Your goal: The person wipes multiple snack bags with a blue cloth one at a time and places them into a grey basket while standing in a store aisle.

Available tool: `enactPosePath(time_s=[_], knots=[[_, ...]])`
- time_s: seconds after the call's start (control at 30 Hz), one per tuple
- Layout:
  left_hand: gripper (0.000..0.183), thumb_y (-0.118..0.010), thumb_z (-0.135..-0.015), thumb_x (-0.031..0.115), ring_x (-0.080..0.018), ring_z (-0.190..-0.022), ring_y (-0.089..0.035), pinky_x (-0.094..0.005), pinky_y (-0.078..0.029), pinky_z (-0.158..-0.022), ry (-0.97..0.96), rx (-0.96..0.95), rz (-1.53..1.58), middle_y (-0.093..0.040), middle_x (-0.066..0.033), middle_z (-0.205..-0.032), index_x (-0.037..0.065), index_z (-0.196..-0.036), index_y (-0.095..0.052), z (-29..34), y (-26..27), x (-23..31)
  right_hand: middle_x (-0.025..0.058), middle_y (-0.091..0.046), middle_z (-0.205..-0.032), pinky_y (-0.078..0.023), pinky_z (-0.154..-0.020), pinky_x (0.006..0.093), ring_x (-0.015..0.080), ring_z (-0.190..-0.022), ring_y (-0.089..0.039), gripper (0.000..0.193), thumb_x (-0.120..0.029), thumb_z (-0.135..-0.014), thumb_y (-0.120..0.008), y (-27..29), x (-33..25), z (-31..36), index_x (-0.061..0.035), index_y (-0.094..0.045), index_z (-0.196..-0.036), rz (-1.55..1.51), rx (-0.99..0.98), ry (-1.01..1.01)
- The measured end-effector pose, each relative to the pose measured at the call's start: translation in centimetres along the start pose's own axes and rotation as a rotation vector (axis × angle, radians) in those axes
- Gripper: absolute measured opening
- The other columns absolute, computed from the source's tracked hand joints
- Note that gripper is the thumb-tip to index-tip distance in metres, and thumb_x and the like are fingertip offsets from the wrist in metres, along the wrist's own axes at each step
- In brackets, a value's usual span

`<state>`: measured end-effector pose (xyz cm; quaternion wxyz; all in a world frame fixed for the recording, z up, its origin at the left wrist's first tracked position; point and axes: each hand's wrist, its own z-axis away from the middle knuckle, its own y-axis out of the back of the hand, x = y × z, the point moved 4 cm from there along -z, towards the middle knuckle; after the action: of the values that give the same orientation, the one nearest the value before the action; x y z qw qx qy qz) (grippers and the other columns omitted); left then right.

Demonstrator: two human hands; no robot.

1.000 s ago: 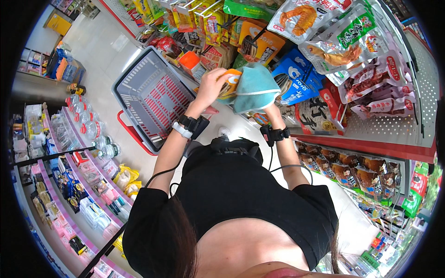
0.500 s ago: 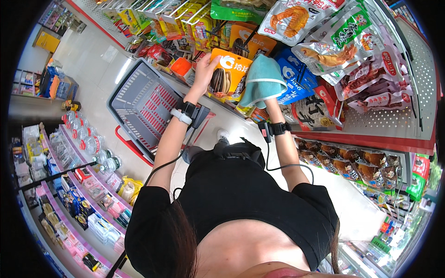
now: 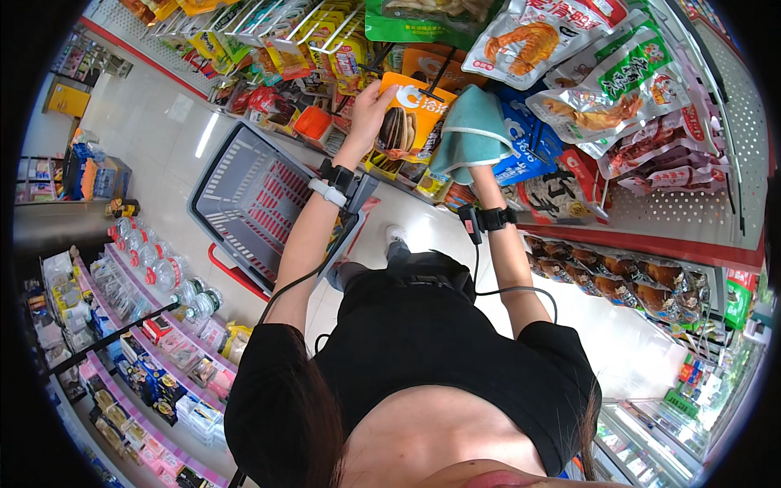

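My left hand point(image 3: 368, 122) is closed on the left edge of an orange bag of sunflower seeds point(image 3: 407, 122), thumb and fingers near its upper corner. A black display hook point(image 3: 438, 81) crosses the bag's top edge; I cannot tell whether it passes through the bag's hole. Just to the right, my right hand point(image 3: 482, 172) is mostly hidden by a teal cloth point(image 3: 473, 130) that it holds against the bag's right side. Another orange bag point(image 3: 423, 63) hangs behind, and blue bags point(image 3: 525, 142) hang right of the cloth.
A grey shopping basket point(image 3: 244, 195) with a red handle stands at left, beside the shelf. Large snack pouches point(image 3: 517, 41) hang at upper right. Packaged cakes point(image 3: 618, 272) line a lower shelf. Water bottles point(image 3: 154, 252) stand at far left.
The orange bag has moved slightly right and up, and the black hook now shows across its top. Both hands have shifted with it, the cloth still in my right.
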<state>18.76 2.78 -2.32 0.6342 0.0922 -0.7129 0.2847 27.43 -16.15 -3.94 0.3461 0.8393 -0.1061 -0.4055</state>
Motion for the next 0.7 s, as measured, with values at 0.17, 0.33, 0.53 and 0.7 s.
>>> enactPosePath(time_s=[0.17, 0.33, 0.53, 0.7], knots=[[0.019, -0.053, -0.09, 0.016, -0.0061, -0.075, -0.05, -0.0215, -0.04, -0.068, -0.095, -0.015, -0.089, -0.058, -0.0017, -0.082, -0.002, -0.087, -0.053, -1.2, 0.1, -0.3, 0.0143, -0.051, -0.089, -0.038, -0.07, 0.0402, 0.0308, -0.082, -0.049, 0.025, -0.017, -0.069, -0.059, 0.1, -0.5, 0.8, -0.005, -0.054, -0.09, -0.005, 0.044, 0.005], [0.025, -0.056, -0.088, 0.02, -0.0096, -0.065, -0.049, -0.0254, -0.04, -0.061, -0.216, 0.087, -0.338, -0.057, -0.0094, -0.071, -0.004, -0.082, -0.052, -2.9, 1.4, -2.7, 0.0145, -0.051, -0.085, -0.038, -0.066, 0.0402, 0.0307, -0.078, -0.049, 0.022, -0.017, -0.068, -0.058, 0.1, -2.0, 2.2, -0.0046, -0.054, -0.087, -0.016, 0.069, 0.057], [0.029, -0.058, -0.085, 0.023, -0.0341, -0.062, -0.053, -0.0349, -0.041, -0.057, -0.345, 0.222, -0.594, -0.054, -0.0203, -0.068, -0.005, -0.079, -0.052, -2.9, -0.3, -1.4, 0.0146, -0.051, -0.08, -0.039, -0.062, 0.0402, 0.0306, -0.073, -0.05, 0.02, -0.017, -0.067, -0.057, 0.2, -4.4, 4.7, -0.0041, -0.055, -0.082, -0.014, 0.022, 0.176], [0.025, -0.057, -0.086, 0.023, -0.0274, -0.071, -0.055, -0.034, -0.043, -0.062, -0.243, 0.219, -0.704, -0.057, -0.0152, -0.074, -0.002, -0.091, -0.056, -3.3, 0.6, -3.3, 0.0148, -0.051, -0.076, -0.039, -0.059, 0.0402, 0.0305, -0.069, -0.05, 0.018, -0.017, -0.067, -0.057, 0.4, -7.1, 5.8, -0.0037, -0.055, -0.078, 0.009, -0.063, 0.312]])
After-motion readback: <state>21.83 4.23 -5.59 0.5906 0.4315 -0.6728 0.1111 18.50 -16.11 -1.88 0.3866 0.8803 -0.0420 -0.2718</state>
